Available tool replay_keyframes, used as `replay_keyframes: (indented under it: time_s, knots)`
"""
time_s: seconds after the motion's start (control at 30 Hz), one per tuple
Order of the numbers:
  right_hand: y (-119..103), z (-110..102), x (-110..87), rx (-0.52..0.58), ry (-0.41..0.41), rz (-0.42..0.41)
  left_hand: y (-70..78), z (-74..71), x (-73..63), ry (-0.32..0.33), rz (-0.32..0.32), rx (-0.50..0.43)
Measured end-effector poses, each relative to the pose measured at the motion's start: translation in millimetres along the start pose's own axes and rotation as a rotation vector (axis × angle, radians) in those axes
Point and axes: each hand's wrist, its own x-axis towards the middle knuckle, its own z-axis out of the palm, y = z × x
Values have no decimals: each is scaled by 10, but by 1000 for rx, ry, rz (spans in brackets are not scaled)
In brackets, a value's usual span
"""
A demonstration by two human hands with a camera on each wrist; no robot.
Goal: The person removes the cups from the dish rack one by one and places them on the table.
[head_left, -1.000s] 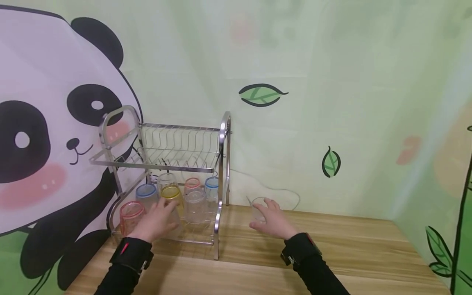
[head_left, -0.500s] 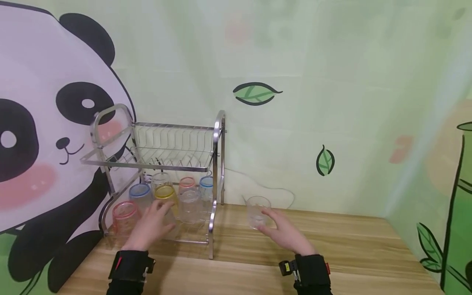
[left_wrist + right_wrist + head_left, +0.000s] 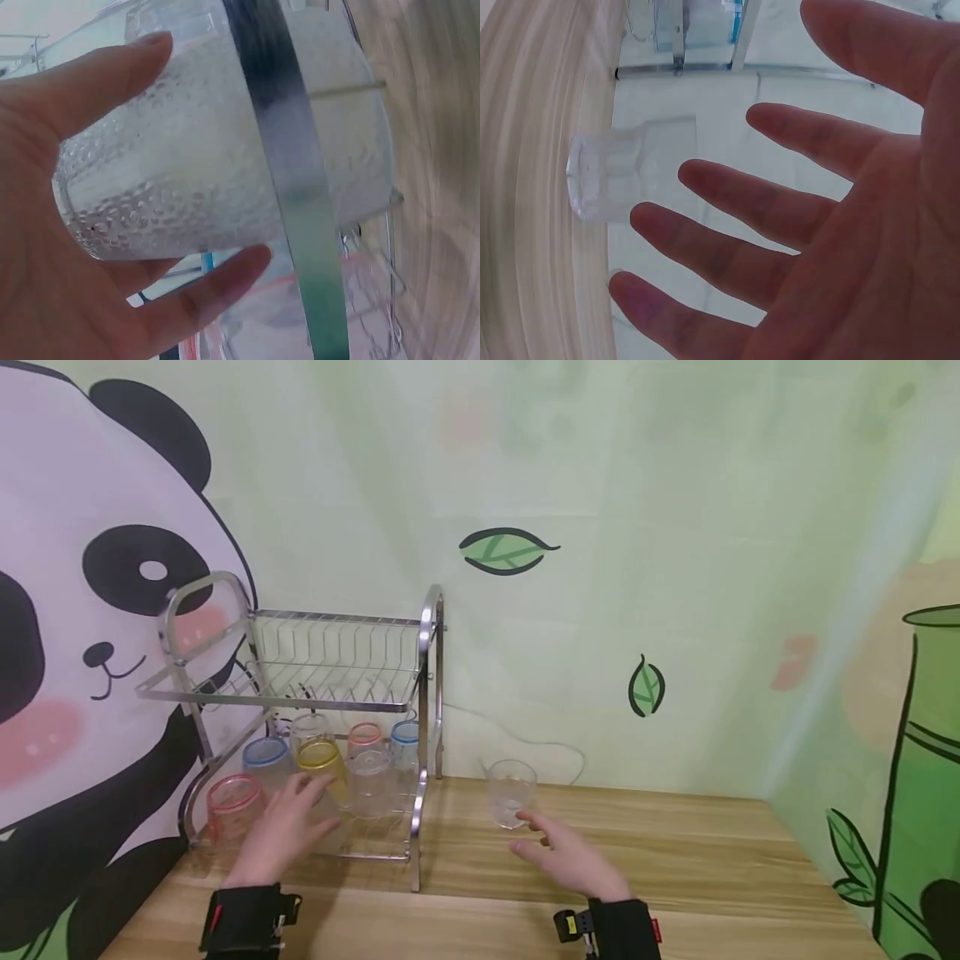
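My left hand is at the front of the rack's lower shelf, around a clear textured glass. In the left wrist view the thumb lies along one side of this glass, and fingers curve past the other. The rack's front rail crosses before it. To the right of the rack, a clear drinking glass stands upright on the table. My right hand is just in front and to the right of that glass, apart from it. Its fingers spread out with nothing between them.
The two-tier metal dish rack stands at the left. Its lower shelf holds several upturned glasses, among them a red-rimmed one, a blue-rimmed one and a yellow one. The wooden table meets a printed backdrop.
My right hand has drawn back from the clear glass on the table, leaving it standing there. The left hand stays at the rack glass. The head view has shifted slightly rightward.
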Motion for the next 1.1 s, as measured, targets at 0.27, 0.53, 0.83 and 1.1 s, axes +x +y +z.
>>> replay_keyframes:
  time_s: [0.27, 0.53, 0.83, 1.1]
  knots:
    - [-158, 109, 36, 6, -69, -60, 8, -186, -64, 34, -33, -69]
    - [-253, 179, 69, 33, -100, -75, 223, -354, -63, 42, -30, -131]
    - [-367, 254, 87, 120, -79, -105, 600, -409, -60, 34, 43, -284]
    - [-408, 334, 144, 405, -120, -91, 873, -379, -57, 13, 140, -337]
